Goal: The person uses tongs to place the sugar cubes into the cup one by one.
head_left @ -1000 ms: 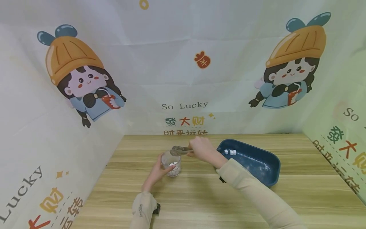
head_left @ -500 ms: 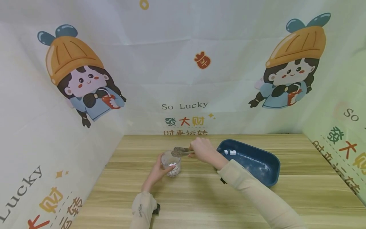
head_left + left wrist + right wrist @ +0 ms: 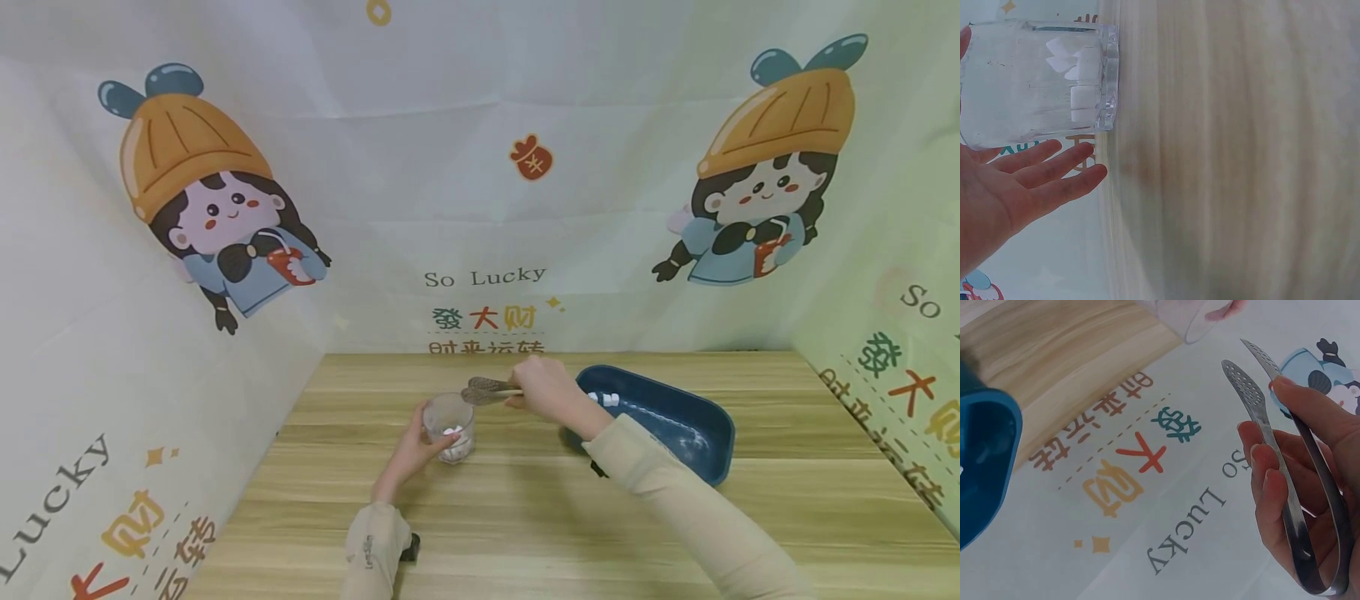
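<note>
My left hand (image 3: 407,454) holds a clear glass (image 3: 450,408) upright on the wooden table, thumb and a finger at its sides. In the left wrist view the hand's other fingers (image 3: 1063,187) stretch out beside the glass. Several white cubes (image 3: 1087,102) lie at its bottom. Metal tongs (image 3: 1297,531) with perforated tips are gripped in my right hand (image 3: 551,390). Their arms stand apart, with nothing between the tips. In the head view the tips sit just right of the glass rim.
To the right stands a dark blue tray (image 3: 729,458) with several white cubes (image 3: 611,400) near its far left corner; my right forearm partly covers its near side. A printed cloth (image 3: 480,208) hangs behind the wooden table (image 3: 510,525).
My right hand has drawn the tongs to the right, from over the glass to beside its rim. The left hand and the glass have stayed in place.
</note>
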`<state>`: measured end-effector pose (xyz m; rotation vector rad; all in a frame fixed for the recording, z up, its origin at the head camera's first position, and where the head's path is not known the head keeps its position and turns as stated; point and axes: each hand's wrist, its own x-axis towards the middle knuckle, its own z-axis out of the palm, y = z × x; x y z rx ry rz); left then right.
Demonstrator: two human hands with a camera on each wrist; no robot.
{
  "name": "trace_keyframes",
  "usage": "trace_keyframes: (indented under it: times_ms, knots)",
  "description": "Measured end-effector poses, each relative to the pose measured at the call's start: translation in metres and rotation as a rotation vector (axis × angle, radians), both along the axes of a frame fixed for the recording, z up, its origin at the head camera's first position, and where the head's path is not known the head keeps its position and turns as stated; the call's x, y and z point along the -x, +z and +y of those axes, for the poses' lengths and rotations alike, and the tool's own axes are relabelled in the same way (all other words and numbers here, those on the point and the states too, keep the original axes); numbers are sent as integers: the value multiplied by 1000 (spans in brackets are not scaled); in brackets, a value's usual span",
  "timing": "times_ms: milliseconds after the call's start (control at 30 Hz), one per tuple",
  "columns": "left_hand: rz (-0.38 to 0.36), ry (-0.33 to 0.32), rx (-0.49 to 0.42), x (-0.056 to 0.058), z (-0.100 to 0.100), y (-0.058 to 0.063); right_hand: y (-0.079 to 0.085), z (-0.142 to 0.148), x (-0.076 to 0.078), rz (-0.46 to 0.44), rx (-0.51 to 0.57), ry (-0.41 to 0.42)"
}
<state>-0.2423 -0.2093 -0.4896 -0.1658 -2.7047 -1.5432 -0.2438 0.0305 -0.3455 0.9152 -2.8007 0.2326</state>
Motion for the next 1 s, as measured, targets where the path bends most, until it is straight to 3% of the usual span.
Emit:
trace_keyframes:
  times_ms: [333,767,1000]
  knots:
    - [16,4,18,1,1,-1,1,31,9,78,-4,-8]
    - [43,0,-2,-2,3,4,-3,80,23,11,7,-118]
    - [45,1,3,2,0,-1,-6,105,30,44,17,-177]
